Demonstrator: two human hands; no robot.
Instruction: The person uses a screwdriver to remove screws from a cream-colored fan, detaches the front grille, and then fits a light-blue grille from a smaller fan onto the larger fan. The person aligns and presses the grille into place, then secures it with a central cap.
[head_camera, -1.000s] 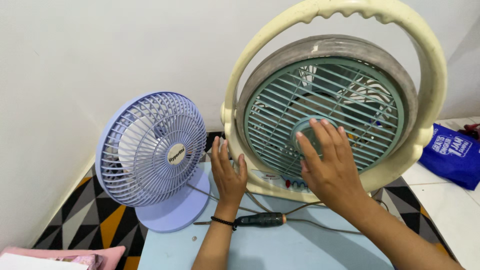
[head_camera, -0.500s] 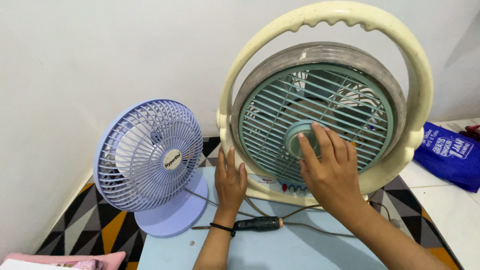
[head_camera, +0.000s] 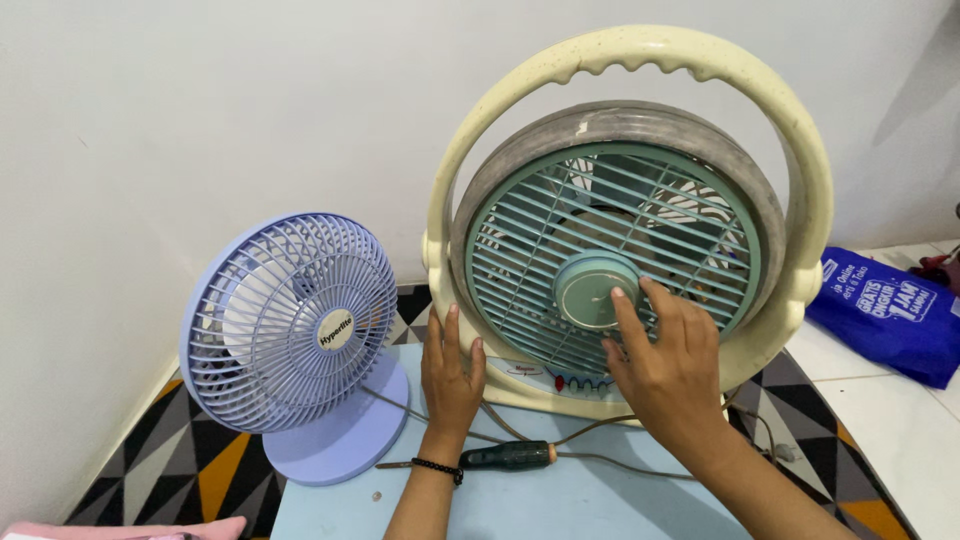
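Note:
A large round fan with a cream frame and a green grille stands on a light blue table. My left hand rests flat against the lower left of the cream frame. My right hand lies on the grille, fingers spread, with fingertips at the green centre cap. Neither hand holds anything. A small lilac desk fan stands to the left. A dark-handled screwdriver lies on the table between my forearms.
A grey cable runs across the table under my right arm. A blue bag lies on the white floor at right. A patterned mat covers the floor at left. The white wall is close behind both fans.
My right hand slid down and right off the centre cap, leaving the cap uncovered. The view shifted, so both fans sit lower in the frame. My left hand stayed on the frame.

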